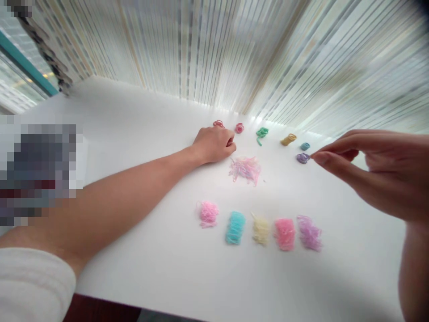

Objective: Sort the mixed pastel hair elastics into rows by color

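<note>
My right hand (375, 165) comes in from the right, with thumb and forefinger pinched at the right edge of a small purple bundle of thin bands (303, 158). A little blue roll (304, 146) lies just behind that bundle. My left hand (214, 144) rests on the white table with its fingers curled into a fist. Just beyond its knuckles is a red bundle (218, 123), partly hidden by the hand. A pinkish-red coil (239, 128) lies to the right of this hand. In front of it spreads a loose pile of pale pink and lilac bands (246, 170).
Farther back lie a green bundle (262, 133) and a mustard-yellow roll (288, 139). Nearer are light pink (208, 213), turquoise (235, 228), cream (260, 230), coral-pink (285, 234) and lilac (309, 233) bundles. A striped string curtain (208, 53) hangs behind the table (150, 268). A blurred-out object (36, 174) is at left.
</note>
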Motion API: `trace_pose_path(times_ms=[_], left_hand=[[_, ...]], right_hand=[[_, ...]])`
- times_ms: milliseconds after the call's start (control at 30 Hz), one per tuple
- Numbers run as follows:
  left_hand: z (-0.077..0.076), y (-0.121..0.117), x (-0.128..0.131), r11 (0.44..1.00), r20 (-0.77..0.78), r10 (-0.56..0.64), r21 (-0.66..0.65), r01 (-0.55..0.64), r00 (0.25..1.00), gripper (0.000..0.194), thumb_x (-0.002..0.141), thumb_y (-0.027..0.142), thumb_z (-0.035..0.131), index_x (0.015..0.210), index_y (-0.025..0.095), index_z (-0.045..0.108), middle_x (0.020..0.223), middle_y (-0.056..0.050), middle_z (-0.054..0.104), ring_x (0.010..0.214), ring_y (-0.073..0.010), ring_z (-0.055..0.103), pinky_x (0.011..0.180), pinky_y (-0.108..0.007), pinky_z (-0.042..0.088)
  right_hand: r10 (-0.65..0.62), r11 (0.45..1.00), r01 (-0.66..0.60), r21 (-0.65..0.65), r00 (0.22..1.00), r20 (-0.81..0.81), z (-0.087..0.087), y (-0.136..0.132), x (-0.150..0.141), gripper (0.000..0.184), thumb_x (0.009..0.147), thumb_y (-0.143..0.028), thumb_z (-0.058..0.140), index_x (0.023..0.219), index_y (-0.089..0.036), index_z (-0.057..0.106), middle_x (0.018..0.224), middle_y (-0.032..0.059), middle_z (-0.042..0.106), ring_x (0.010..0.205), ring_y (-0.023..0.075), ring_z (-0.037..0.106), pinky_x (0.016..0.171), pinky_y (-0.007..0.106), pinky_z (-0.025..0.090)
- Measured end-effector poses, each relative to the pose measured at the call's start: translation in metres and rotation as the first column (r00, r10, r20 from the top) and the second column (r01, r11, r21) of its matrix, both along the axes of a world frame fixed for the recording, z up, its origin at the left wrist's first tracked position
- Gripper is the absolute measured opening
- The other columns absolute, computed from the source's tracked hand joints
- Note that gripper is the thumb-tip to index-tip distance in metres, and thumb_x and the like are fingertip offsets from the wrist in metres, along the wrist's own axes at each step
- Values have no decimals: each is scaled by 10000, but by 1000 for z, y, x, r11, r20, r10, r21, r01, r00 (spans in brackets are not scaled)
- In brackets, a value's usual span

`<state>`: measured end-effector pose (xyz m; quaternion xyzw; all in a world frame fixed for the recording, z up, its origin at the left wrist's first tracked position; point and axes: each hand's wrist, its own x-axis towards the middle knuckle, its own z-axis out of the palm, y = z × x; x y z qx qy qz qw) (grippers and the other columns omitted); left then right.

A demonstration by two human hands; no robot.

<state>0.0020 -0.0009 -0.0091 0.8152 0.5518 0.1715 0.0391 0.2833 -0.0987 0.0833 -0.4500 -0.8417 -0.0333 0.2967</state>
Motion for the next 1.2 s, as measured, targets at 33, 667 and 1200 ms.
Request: trace_pose_path(times_ms=[33,667,1200], left_hand=[[0,1,0,1000,-6,4,-1,-4,1000,275,923,376,520,911,212,740,956,-88,769,974,-291,712,874,-417,505],[11,0,-5,999,-131,48,-18,-51,990,279,944,434,478,809,244,630,844,-42,745,806,-250,670,636,-342,338],[9,1,-5,999,-131,47,-10,-49,990,283,942,429,480,807,238,640,852,-48,746,828,-255,676,643,-341,342]], right_hand=[[-89,996,87,-23,993,-81,-8,9,7,126,928,-357,784,829,-282,759,720,31,690,605,173,588,556,340,407],[-129,927,-1,-374,938,-321,-105,55,13,209,909,-356,679,903,-175,783,697,25,691,603,144,543,589,298,420],[-50,959,-19,-284,971,-232,-103,54,11,163,903,-279,669,883,-159,778,729,33,714,610,141,563,626,298,437]])
